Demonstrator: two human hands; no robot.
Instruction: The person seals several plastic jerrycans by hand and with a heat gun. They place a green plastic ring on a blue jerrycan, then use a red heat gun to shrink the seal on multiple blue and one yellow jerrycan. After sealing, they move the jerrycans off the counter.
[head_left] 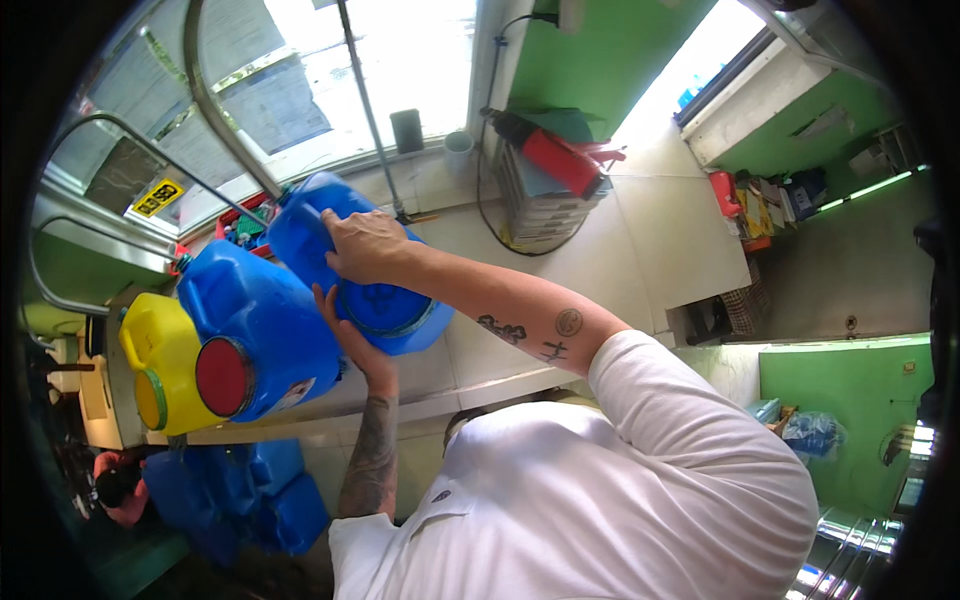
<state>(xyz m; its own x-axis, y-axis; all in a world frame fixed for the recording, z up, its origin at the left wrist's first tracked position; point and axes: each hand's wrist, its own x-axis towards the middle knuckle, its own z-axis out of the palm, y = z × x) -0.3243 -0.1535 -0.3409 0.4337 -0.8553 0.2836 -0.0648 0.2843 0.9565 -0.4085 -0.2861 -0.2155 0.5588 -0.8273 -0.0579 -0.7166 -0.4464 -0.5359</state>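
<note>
My right hand (370, 246) reaches across a blue water jug (300, 235), its fingers bent over the grip by the narrow upper end. A metal pipe (225, 125) curves down to that end. My left hand (362, 345) lies along the jug's near side, fingers stretched out against it just left of the wide blue lid (385, 308). Left of it stands a second blue jug (262, 298) with a dark red lid (224, 377). A yellow jug (165, 340) with a yellow-green lid is farthest left. My fingertips are partly hidden.
Thin pipes hang over the tiled counter (490, 350). On the counter, a red and black tool (560, 160) lies on a stack of boxes (545, 205), near a small cup (458, 148). Several blue jugs (235, 490) stand below the counter, beside a person (120, 490) at lower left.
</note>
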